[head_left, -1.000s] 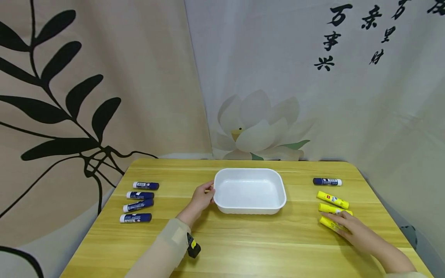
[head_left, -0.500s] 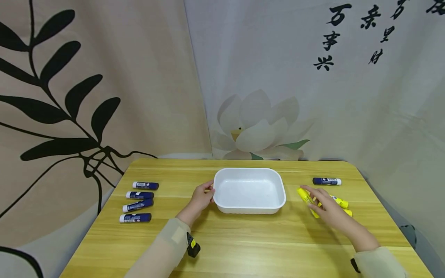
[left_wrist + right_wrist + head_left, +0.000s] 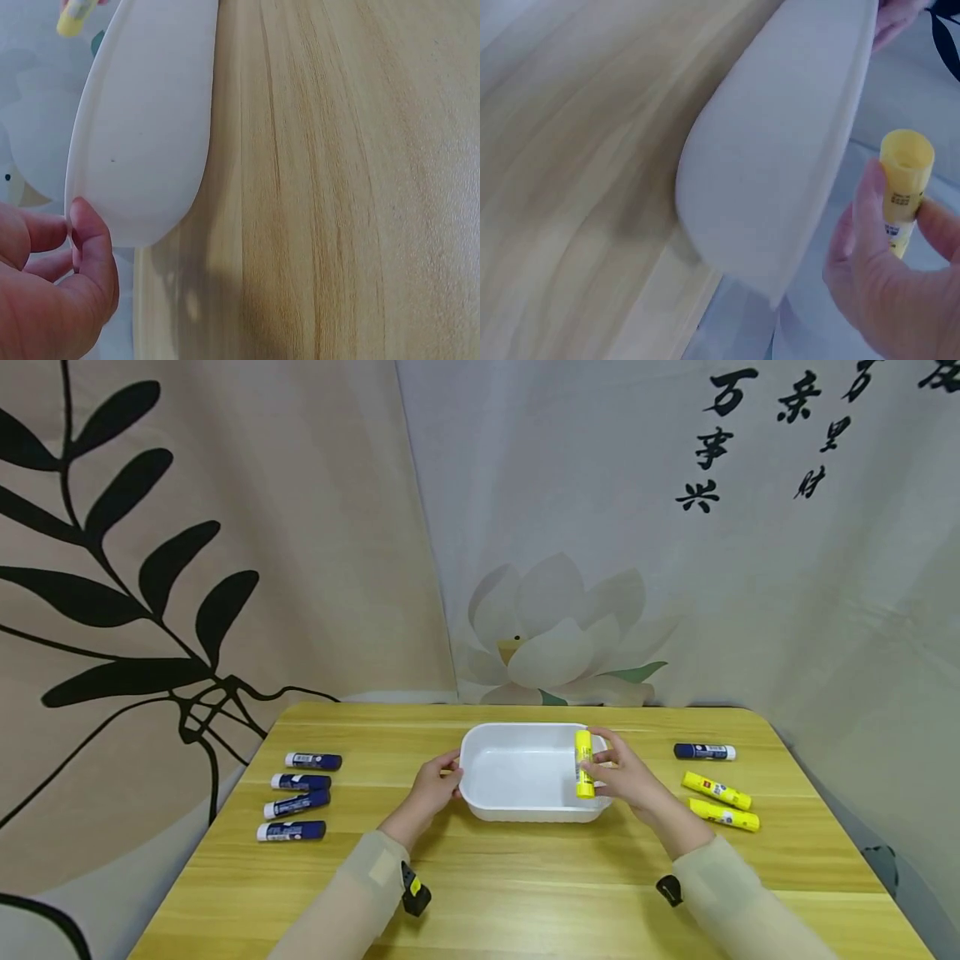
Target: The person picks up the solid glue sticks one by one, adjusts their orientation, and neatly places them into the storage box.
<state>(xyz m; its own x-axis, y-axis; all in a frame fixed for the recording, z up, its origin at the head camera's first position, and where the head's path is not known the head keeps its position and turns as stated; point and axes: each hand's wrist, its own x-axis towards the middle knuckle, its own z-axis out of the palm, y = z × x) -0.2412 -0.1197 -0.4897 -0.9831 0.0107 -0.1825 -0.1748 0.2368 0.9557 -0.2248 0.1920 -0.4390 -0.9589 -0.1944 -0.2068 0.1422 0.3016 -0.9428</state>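
Note:
The white tray (image 3: pixel 517 772) stands at the middle of the table. My left hand (image 3: pixel 435 787) pinches its left rim; in the left wrist view the thumb and fingers of that hand (image 3: pixel 64 277) close on the tray's edge (image 3: pixel 142 135). Over the tray's right end, my right hand (image 3: pixel 630 774) holds a yellow glue stick (image 3: pixel 584 764) between thumb and fingers. The right wrist view shows the yellow stick (image 3: pixel 905 180) in the right hand (image 3: pixel 892 277), beside the tray wall (image 3: pixel 765 150). Nothing is seen lying inside the tray.
Several dark blue glue sticks (image 3: pixel 291 831) lie in a column at the left. On the right are one dark blue stick (image 3: pixel 705 752) and two yellow sticks (image 3: pixel 716 789), (image 3: pixel 723 815). A printed curtain (image 3: pixel 337 527) hangs behind the table (image 3: pixel 525 893).
My right hand has picked up the nearest yellow stick from the right group and carried it left to above the tray, turning it more upright. My left hand has stayed on the rim.

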